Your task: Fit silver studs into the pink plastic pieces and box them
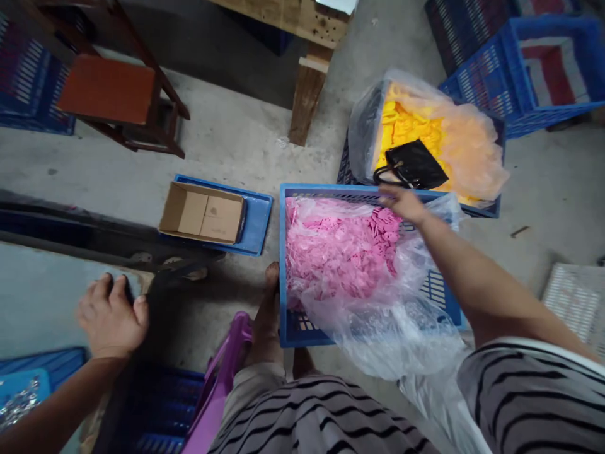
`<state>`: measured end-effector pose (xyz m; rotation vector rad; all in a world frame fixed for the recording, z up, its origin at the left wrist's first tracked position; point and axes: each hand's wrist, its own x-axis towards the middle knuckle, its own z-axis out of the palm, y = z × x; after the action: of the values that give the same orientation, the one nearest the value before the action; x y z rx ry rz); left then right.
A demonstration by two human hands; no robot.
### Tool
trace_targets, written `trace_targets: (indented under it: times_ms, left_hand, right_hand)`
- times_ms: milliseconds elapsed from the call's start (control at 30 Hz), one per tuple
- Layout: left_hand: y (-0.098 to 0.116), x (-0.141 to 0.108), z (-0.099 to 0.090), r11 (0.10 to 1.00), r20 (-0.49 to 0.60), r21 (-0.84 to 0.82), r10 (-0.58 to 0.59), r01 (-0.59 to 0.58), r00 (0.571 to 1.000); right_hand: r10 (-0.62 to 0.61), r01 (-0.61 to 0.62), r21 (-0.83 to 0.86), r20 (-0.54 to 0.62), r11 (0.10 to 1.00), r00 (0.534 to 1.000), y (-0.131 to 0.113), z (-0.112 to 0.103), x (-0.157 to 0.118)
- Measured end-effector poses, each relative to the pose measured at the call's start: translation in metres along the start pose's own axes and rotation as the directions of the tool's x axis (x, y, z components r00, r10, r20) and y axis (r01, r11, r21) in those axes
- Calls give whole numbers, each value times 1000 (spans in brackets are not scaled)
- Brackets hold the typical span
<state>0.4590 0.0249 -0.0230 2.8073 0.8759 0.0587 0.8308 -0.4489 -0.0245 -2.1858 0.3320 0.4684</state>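
My right hand (401, 203) is at the far rim of a blue plastic crate (326, 189), its fingers hooked over the edge, slightly blurred. Inside the crate, a clear plastic bag (397, 321) spills over the near side, around many small pink plastic pieces (350, 252). My left hand (113, 315) rests with fingers spread on the corner of a pale tabletop (38, 296). Just beyond my right hand, a small black handbag (418, 165) lies on yellow pieces (411, 126) in another bag-lined crate.
An open cardboard box (193, 213) sits on a blue tray (258, 221) on the floor. A brown wooden chair (111, 85) stands at the upper left, near a wooden table leg (307, 104). Blue crates (510, 75) fill the upper right. A purple plastic chair (222, 384) is by my legs.
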Motion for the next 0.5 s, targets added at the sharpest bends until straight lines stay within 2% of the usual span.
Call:
trace_targets:
  times_ms: [67, 167, 233, 300, 367, 500]
  left_hand:
    - [2, 1, 0, 1000, 10, 2, -3, 3, 1000]
    - [5, 2, 1, 999, -5, 17, -32, 32, 999]
    - [6, 3, 1, 998, -32, 26, -64, 65, 997]
    - [7, 2, -2, 998, -32, 15, -53, 54, 998]
    - [7, 0, -5, 1000, -9, -25, 3, -3, 1000]
    - [6, -2, -6, 997, 1, -66, 44, -44, 999]
  right_hand:
    - [56, -38, -116, 158, 993, 986, 27, 36, -37]
    - [163, -54, -279, 383, 959, 909, 80, 70, -112]
    - [237, -44, -385, 470, 922, 850, 115, 83, -157]
    - [285, -21, -466, 505, 884, 815, 144, 96, -186]
    - [317, -9, -529, 494, 849, 810, 169, 113, -197]
    - [408, -81, -644, 376, 760, 832, 214, 151, -183]
